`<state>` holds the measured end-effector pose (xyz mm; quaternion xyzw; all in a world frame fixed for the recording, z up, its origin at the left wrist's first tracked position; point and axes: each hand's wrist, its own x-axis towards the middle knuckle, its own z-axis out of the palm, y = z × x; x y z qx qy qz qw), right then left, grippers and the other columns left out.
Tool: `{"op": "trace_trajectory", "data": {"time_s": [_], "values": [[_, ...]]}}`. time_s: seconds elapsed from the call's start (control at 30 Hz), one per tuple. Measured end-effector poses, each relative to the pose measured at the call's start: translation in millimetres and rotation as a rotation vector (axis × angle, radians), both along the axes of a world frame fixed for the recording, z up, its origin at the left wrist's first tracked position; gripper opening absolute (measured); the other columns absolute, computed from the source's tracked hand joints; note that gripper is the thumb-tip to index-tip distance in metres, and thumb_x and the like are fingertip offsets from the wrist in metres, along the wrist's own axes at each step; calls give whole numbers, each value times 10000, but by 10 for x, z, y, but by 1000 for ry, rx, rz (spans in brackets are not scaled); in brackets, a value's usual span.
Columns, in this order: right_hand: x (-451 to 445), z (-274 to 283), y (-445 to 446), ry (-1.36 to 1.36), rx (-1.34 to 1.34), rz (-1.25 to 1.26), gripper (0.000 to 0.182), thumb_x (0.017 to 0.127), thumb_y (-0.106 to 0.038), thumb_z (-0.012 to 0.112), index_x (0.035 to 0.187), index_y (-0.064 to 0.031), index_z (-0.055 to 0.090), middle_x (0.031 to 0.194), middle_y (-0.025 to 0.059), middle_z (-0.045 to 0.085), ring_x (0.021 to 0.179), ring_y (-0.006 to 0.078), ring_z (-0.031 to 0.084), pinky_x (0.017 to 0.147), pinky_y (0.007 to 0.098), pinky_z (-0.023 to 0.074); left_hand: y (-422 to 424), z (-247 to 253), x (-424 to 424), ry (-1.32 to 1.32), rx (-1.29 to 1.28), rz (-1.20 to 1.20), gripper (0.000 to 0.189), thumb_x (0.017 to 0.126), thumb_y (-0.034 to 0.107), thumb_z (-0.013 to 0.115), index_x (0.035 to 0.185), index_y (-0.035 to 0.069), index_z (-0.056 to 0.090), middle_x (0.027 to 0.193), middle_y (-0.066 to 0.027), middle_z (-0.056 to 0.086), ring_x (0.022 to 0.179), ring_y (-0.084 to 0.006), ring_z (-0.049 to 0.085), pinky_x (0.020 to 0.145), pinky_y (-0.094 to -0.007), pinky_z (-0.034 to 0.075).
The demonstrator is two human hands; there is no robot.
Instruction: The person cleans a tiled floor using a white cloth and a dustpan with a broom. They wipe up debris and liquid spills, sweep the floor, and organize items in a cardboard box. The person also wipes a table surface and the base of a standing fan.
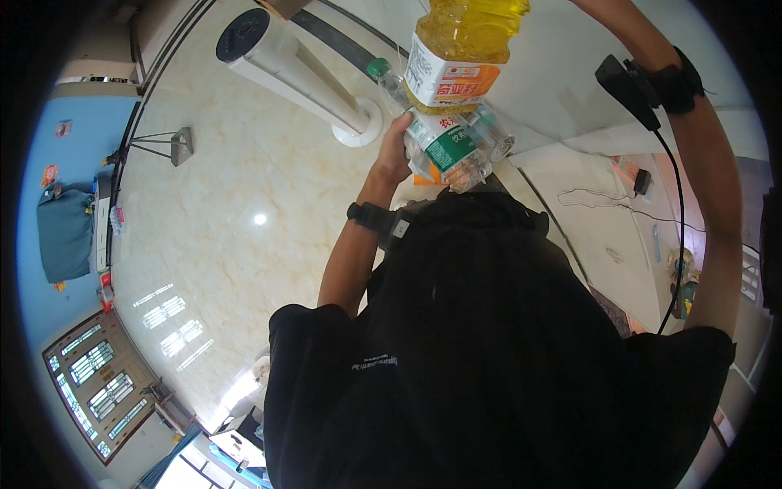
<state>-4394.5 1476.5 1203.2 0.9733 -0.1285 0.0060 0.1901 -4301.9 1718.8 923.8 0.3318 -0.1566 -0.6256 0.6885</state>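
Observation:
My left hand [396, 147] is at the upper middle, its fingers around a clear plastic bottle [473, 171] with a green and white label. Behind and beside it are another clear bottle with a green cap [379, 68] and a clear plastic bottle or cup [502, 142]; how these are held is hidden. Just above is a large plastic bottle of yellow liquid [467, 36] with a white and orange label, overlapping the others. My right forearm reaches up past the top edge, and my right hand is out of view. An orange item [427, 177] shows below my left hand.
A white tower fan [305, 79] stands on the glossy tiled floor at the upper left. A metal-legged stand [181, 147] is farther left. On the right, a thin cable with a black adapter [642, 182] lies on a pale surface. Another black cable hangs from my right wrist.

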Motion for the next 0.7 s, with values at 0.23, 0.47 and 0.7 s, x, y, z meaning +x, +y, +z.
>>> {"op": "trace_trajectory", "data": {"time_s": [0.23,0.47,0.7], "values": [[153,143,42,13,140,-149,341,955,-296,406,988,-25,610,866,294,645,855,449,643,717,550,508,-68,61,-125,14,-16,44,622,957,445,501,1357,-29,459,1281,-181,597,1124,-272,618,995,-399,491],[373,75,-43,-109,406,-333,709,987,-486,297,931,123,655,980,314,660,913,460,635,822,521,484,-71,67,-81,68,40,86,597,970,446,479,1344,-20,471,1250,-173,614,1111,-273,623,993,-402,493],[393,-105,-193,-18,589,-462,832,964,-614,275,811,98,677,749,250,637,728,370,603,735,471,473,-90,-42,-49,101,55,72,560,981,429,474,1319,-17,494,1227,-169,626,1084,-264,636,980,-395,503]]}}
